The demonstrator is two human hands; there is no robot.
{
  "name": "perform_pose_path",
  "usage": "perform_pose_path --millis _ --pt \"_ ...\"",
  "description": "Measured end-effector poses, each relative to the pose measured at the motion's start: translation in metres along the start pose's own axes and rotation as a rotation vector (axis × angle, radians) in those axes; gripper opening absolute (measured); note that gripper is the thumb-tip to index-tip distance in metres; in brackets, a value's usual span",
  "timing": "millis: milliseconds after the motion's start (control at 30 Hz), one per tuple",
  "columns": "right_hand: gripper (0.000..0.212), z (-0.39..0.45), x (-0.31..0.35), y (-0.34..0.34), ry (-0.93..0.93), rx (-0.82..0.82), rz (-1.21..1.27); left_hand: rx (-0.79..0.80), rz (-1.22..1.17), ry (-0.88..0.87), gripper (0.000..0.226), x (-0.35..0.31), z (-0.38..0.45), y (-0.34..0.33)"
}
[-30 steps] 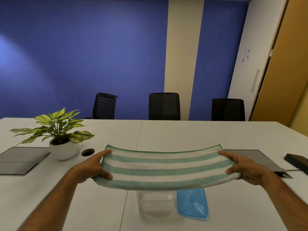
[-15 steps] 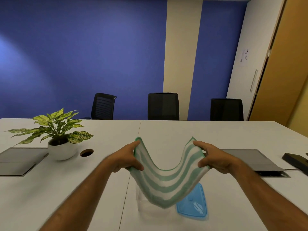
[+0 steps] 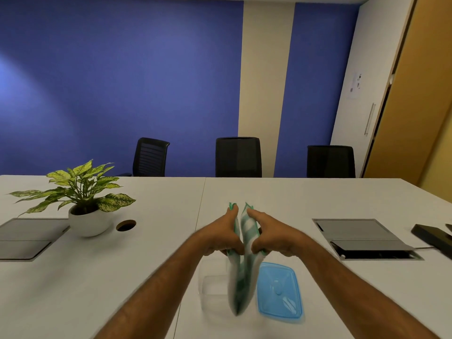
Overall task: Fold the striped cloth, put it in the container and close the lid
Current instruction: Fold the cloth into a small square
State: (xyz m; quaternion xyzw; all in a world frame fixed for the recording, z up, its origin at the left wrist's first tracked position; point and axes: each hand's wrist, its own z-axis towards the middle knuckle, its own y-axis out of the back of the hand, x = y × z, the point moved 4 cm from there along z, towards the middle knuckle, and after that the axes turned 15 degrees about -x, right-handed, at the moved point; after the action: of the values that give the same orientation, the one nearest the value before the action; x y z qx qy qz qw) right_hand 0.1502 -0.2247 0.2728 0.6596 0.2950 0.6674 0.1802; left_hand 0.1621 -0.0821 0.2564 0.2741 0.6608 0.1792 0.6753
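Note:
The green-and-white striped cloth (image 3: 242, 280) hangs doubled over in the air, its two ends pinched side by side. My left hand (image 3: 221, 237) grips the left end and my right hand (image 3: 271, 237) grips the right end, the hands almost touching. The fold droops down over a clear plastic container (image 3: 212, 287) on the white table, partly hiding it. The blue lid (image 3: 277, 289) lies flat on the table just right of the container.
A potted plant in a white pot (image 3: 85, 222) stands at the left, beside a round cable hole (image 3: 126, 225). Grey floor-box panels (image 3: 359, 237) sit in the table on both sides. A black device (image 3: 433, 237) lies far right. Three black chairs (image 3: 238, 156) line the far edge.
My hands have come together from wide apart, bringing the cloth's two ends side by side. The cloth went from stretched flat to hanging folded in half.

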Motion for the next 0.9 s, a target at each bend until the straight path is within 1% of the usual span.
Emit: perform_pose_path --millis 133,267,567,667,733,800,867,900 --pt "0.107 -0.003 0.005 -0.008 0.032 0.019 -0.044 0.006 0.014 -0.015 0.121 -0.005 -0.004 -0.002" --pt "0.108 -0.004 0.007 -0.011 0.051 0.014 -0.088 0.012 0.061 -0.035 0.113 -0.011 -0.008 -0.003" --pt "0.108 -0.005 0.005 -0.017 0.057 0.013 -0.111 0.046 0.094 -0.013 0.109 -0.011 -0.015 -0.004" --pt "0.109 -0.006 0.006 -0.018 0.045 0.043 -0.035 0.084 0.062 -0.025 0.111 -0.011 -0.017 -0.003" --pt "0.104 -0.008 0.008 -0.018 0.027 0.086 0.114 0.116 -0.004 -0.020 0.113 -0.011 -0.019 -0.003" --pt "0.094 -0.010 0.010 -0.017 0.031 0.087 0.229 0.101 -0.112 -0.009 0.105 -0.012 -0.020 -0.002" --pt "0.090 -0.011 0.010 -0.017 0.049 0.042 0.231 0.053 -0.194 -0.015 0.095 -0.014 -0.020 -0.001" --pt "0.091 -0.012 0.010 -0.018 0.073 0.018 0.201 0.039 -0.206 -0.025 0.093 -0.014 -0.020 -0.001"
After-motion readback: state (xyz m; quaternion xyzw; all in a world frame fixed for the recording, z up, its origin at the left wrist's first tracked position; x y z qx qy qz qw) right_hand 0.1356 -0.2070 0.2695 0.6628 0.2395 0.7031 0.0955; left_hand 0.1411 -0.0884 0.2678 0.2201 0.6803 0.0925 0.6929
